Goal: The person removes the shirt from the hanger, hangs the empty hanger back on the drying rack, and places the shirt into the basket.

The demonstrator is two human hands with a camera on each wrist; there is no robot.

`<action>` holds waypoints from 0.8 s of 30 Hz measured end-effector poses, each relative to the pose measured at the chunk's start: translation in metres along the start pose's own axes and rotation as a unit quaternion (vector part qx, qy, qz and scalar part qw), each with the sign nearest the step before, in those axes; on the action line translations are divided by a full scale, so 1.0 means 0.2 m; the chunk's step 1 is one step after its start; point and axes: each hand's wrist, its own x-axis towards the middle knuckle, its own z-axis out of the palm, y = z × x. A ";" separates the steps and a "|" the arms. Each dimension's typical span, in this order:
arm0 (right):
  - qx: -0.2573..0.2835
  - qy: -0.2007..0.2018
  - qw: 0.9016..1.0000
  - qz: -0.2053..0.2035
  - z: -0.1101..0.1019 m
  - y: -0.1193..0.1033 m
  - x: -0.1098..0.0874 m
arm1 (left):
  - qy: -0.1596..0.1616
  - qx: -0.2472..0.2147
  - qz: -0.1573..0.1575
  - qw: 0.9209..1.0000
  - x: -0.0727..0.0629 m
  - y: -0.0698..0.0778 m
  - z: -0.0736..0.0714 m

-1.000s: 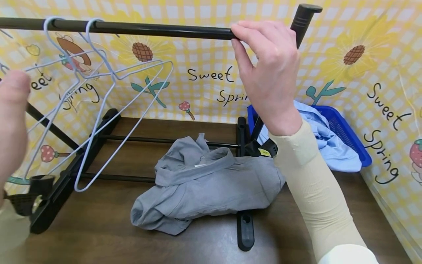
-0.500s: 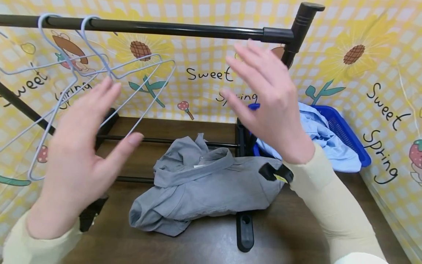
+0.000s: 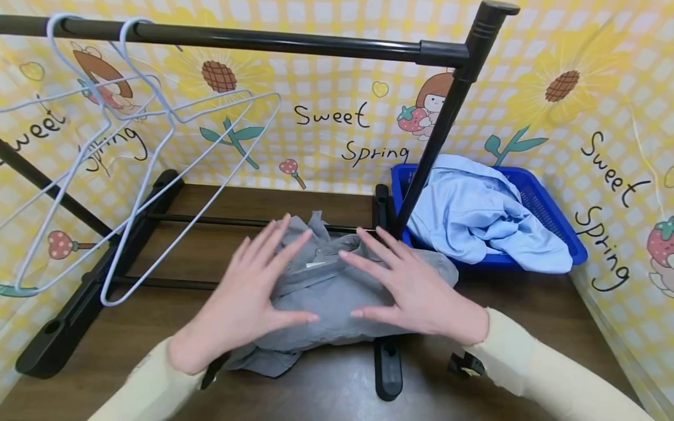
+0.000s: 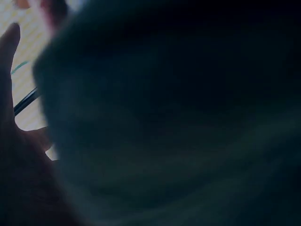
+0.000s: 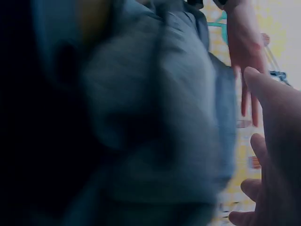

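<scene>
A grey collared shirt (image 3: 316, 304) lies bunched on the brown surface, its collar toward the back. Over its left part is my left hand (image 3: 242, 298), fingers spread and thumb pointing inward. My right hand (image 3: 416, 286) hovers over the shirt's right part, also with spread fingers, and the two thumbs point at each other across a gap. Neither hand grips the cloth; whether the fingertips touch it I cannot tell. Dark blurred cloth (image 4: 164, 122) fills most of the left wrist view. In the right wrist view the shirt (image 5: 155, 103) is close and blurred.
Two pale blue wire hangers (image 3: 139, 193) hang at the left from a black rail (image 3: 295, 42). The rack's right post (image 3: 434, 146) slopes down behind the shirt. A blue basket (image 3: 547, 204) holding a light blue garment (image 3: 474, 204) stands at the back right.
My right hand has left the rail and come down over the shirt. The left hand has moved right and down from beside the hangers to the shirt. The shirt stays in place.
</scene>
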 end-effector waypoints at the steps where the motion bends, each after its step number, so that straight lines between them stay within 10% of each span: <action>1: 0.007 -0.014 1.000 0.012 0.03 0.00 -0.02 | -0.019 0.003 -0.006 1.000 -0.01 -0.01 0.05; 14: 0.037 -0.058 0.997 0.040 0.33 0.09 -0.04 | -0.178 -0.039 -0.094 0.979 0.03 -0.14 0.37; 24: -0.039 -0.055 0.997 0.025 0.34 0.05 0.00 | -0.160 -0.084 -0.048 0.982 0.05 -0.17 0.40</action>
